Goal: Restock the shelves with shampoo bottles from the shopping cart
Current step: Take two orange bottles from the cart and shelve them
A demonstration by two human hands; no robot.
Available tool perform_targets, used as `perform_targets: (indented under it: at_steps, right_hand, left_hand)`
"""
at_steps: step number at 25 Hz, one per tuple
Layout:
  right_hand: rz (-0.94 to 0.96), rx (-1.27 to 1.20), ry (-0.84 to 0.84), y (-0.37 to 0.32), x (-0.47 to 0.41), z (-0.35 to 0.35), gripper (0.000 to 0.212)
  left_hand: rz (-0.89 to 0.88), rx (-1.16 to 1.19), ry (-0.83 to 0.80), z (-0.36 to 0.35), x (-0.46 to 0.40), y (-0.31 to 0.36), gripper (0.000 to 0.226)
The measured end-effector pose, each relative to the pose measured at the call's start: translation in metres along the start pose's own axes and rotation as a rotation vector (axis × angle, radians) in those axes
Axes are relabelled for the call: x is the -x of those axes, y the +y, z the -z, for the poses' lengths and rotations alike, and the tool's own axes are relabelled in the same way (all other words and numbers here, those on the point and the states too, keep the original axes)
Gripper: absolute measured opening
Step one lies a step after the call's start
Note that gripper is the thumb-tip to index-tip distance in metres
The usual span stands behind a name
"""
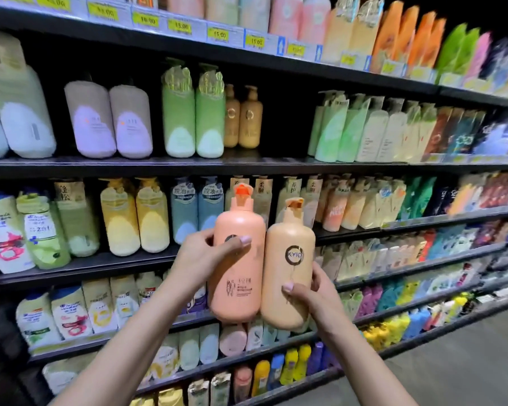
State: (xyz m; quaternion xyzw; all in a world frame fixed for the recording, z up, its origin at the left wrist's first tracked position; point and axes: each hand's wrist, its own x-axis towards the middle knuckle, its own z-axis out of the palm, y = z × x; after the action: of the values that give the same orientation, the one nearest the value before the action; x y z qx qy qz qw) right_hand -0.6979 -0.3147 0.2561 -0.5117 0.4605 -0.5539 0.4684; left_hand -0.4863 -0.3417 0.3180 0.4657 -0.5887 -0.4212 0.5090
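— Peach-pink plastic, that's what you're holding?

— Yes. My left hand (206, 253) is wrapped around the pink bottle (237, 259), thumb (242, 241) across its front over the round logo, fingers behind it. My right hand (311, 291) grips the tan bottle (288, 273) lower down, thumb (289, 287) pressed on its front under the ring-shaped logo.

— How do the two sit against each other?

— Both upright, side by side and touching along their flanks; the tan bottle is just right of the pink bottle and a little lower. Each has an orange pump top.

— And where are they relative to the shelving?

— Held up in the air in front of it. Above the pink bottle, on the second shelf (247, 165) from the top, two amber pump bottles (243, 118) of the same shape stand, with a dark gap (288, 124) to their right. Left of those are two green bottles (192, 112). Behind the pink bottle, blue bottles (198, 209) stand on the next shelf down. Yellow price tags (219, 34) run along the top shelf edge.
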Motion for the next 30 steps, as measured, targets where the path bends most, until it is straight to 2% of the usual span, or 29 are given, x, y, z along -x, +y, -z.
perform_targets:
  at_steps: [3, 6, 10, 18, 21, 23, 25, 28, 30]
  right_hand:
    - [0.084, 0.034, -0.007, -0.025, -0.070, 0.009, 0.082]
    - [0.155, 0.057, -0.040, -0.053, -0.141, 0.013, 0.078]
    - [0.254, 0.074, -0.032, -0.084, -0.228, 0.017, 0.078]
    - [0.325, -0.016, -0.064, -0.105, -0.351, 0.021, 0.075]
    - [0.302, -0.045, -0.105, -0.102, -0.384, 0.023, 0.073]
    - [0.277, -0.019, -0.124, -0.097, -0.406, 0.023, 0.081]
    - [0.255, 0.014, -0.139, -0.095, -0.420, 0.021, 0.088]
    - [0.252, 0.089, -0.160, -0.095, -0.441, 0.022, 0.069]
    - [0.250, 0.159, -0.206, -0.098, -0.450, 0.025, 0.064]
  left_hand:
    - [-0.079, 0.007, 0.045, -0.008, -0.068, 0.016, 0.034]
    - [-0.166, 0.002, 0.086, -0.012, -0.134, 0.038, 0.036]
    - [-0.242, 0.001, 0.128, -0.014, -0.209, 0.061, 0.025]
    - [-0.330, -0.086, 0.314, -0.034, -0.302, 0.073, 0.060]
    - [-0.291, -0.155, 0.372, -0.042, -0.321, 0.071, 0.073]
    - [-0.250, -0.149, 0.409, -0.043, -0.337, 0.066, 0.076]
    - [-0.204, -0.154, 0.422, -0.045, -0.349, 0.062, 0.067]
    - [-0.156, -0.174, 0.430, -0.049, -0.367, 0.059, 0.038]
    - [-0.123, -0.152, 0.443, -0.053, -0.374, 0.058, 0.029]
